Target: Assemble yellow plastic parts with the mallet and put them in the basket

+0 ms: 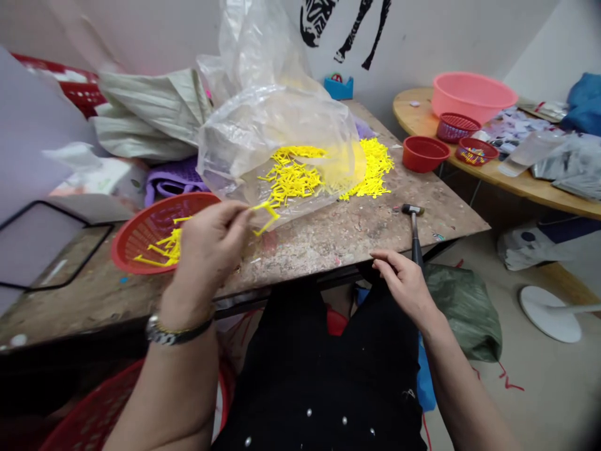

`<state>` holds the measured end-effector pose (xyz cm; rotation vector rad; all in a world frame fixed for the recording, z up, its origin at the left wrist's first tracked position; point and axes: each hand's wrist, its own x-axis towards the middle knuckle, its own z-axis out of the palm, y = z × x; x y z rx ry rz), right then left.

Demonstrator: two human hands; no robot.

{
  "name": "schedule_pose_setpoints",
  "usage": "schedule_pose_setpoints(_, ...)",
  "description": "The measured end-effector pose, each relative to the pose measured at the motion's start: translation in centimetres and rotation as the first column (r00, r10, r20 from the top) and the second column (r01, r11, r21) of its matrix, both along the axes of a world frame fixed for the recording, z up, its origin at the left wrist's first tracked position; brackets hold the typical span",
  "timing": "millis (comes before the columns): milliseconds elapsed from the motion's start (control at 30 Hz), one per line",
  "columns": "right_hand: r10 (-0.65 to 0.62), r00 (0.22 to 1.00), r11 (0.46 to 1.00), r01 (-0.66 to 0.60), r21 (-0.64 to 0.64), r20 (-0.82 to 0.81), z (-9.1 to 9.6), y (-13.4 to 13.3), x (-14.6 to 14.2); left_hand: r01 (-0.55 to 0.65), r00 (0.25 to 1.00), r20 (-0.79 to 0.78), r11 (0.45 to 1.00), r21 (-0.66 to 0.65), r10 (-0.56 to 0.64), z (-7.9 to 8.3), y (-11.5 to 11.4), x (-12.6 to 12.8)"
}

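Observation:
My left hand (211,247) pinches a thin yellow plastic piece with bent ends (270,216) between thumb and fingers, above the front of the worn table. Just behind that hand stands an orange-red plastic basket (124,247) holding several similar yellow pieces (169,247), partly hidden by the hand. A clear plastic bag (277,113) lies open on the table, with loose yellow pieces (295,178) at its mouth and a heap of them (375,166) on its right. My right hand (406,285) hovers at the table's front edge, fingers loosely bent, nothing visible in them.
A hammer (414,228) lies near the right front edge, handle jutting over. Red bowl (425,153), small baskets and a pink basin (474,94) sit at the right, by a round wooden table (521,181). A black wire frame (42,288) stands left; a green sack (464,307) is on the floor.

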<state>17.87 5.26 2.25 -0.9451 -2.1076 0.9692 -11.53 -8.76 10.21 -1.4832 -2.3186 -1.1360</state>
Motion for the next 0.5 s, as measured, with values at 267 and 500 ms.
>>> schedule_pose_setpoints(267, 0.041, 0.997, 0.998, -0.044, 0.044, 0.062, -0.6, 0.5, 0.5, -0.446, 0.845, -0.29, 0.891, 0.078, 0.449, -0.1, -3.4, -6.3)
schedule_pose_setpoints(500, 0.095, 0.993, 0.991, -0.101, 0.088, 0.075, 0.0, 0.2, 0.0, -0.09, 0.96, -0.265, 0.995, 0.032, 0.095, -1.2, 2.4, -2.8)
